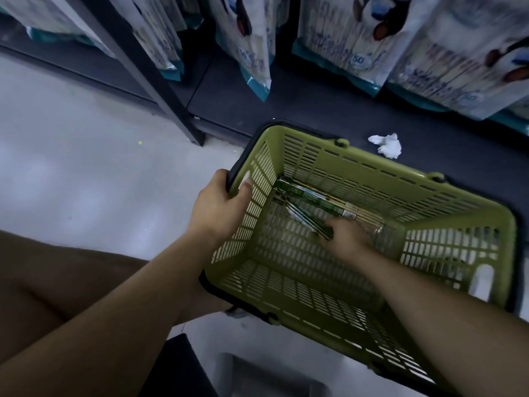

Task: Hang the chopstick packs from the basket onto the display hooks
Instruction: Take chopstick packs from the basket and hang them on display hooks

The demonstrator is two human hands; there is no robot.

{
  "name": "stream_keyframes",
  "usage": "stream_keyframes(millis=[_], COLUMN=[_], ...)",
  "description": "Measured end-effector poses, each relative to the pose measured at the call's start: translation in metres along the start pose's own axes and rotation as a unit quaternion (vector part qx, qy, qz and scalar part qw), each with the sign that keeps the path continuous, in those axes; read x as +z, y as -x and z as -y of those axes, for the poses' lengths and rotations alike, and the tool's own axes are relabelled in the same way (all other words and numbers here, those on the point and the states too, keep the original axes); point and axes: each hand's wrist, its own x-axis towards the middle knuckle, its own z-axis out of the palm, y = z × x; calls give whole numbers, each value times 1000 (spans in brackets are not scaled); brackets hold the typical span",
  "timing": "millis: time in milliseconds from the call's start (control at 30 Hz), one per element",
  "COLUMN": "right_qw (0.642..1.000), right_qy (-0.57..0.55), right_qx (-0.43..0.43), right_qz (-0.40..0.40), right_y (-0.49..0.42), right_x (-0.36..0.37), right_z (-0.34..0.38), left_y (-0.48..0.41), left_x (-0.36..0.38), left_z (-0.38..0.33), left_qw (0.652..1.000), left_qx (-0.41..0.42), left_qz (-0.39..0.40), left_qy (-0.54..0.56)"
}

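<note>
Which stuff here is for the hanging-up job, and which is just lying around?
For the job: green basket; chopstick packs inside it; left hand gripping the basket's rim; right hand reaching onto the packs, grip too blurred to tell.

Just lying about: crumpled white paper on the dark shelf base; blue-and-white bags hanging above; grey shelf post.

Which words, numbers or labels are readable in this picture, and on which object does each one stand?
"50": in a round badge on a white and teal hanging bag.
Other print on the hanging bags: too blurred to read.
Green label on the chopstick packs in the basket: too small and blurred to read.
</note>
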Motion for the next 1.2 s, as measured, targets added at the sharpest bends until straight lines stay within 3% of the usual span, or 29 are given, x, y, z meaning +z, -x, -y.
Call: stream_keyframes(millis=[133, 233, 300, 367, 433, 533, 600, 633, 667, 733, 800, 867, 967, 1100, 1200], right_qw=[990, 975, 958, 937, 922, 917, 901, 895, 894, 916, 932, 903, 847, 774, 742], right_qy=[-143, -218, -280, -337, -364, -366, -407, -424, -430, -386, -321, -341, -394, -453, -471], right_qx=[-15, -36, -59, -93, -131, -153, -145, -138, -126, -96, -70, -86, -157, -215, -234], right_qz=[0, 6, 1, -2, 2, 33, 34, 27, 15, -43, -155, -245, -319, -388, -416], right_y=[22, 39, 52, 68, 85, 111, 132, 141, 150, 166, 180, 197, 222, 252, 276], right_x=[-19, -42, -60, -80, -102, -130, -148, -157, -168, -190, -214, -242, -285, -335, -365], right_z=[3, 14, 26, 41, 56, 74, 82, 84, 86, 87, 85, 87, 103, 128, 137], left_y=[4, 18, 27, 37, 47, 56, 62, 64, 66, 70, 75, 85, 103, 131, 140], left_x=[-3, -1, 4, 10, 16, 23, 18, 15, 11, 0, -14, -30, -50, -76, -96], left_z=[-5, -18, -31, -47, -66, -85, -100, -109, -119, -139, -158, -179, -210, -252, -282], left_qw=[1000, 978, 966, 986, 980, 878, 798, 776, 775, 817, 857, 866, 860, 835, 817], left_qx=[17, 152, 207, 159, 28, -73, -55, -35, -15, 34, 91, 149, 246, 352, 387], left_qz=[8, -112, -137, -53, 95, 234, 269, 278, 275, 239, 203, 207, 249, 274, 265], left_qy=[-17, -89, -67, 27, 175, 412, 537, 565, 569, 524, 465, 429, 371, 323, 335])
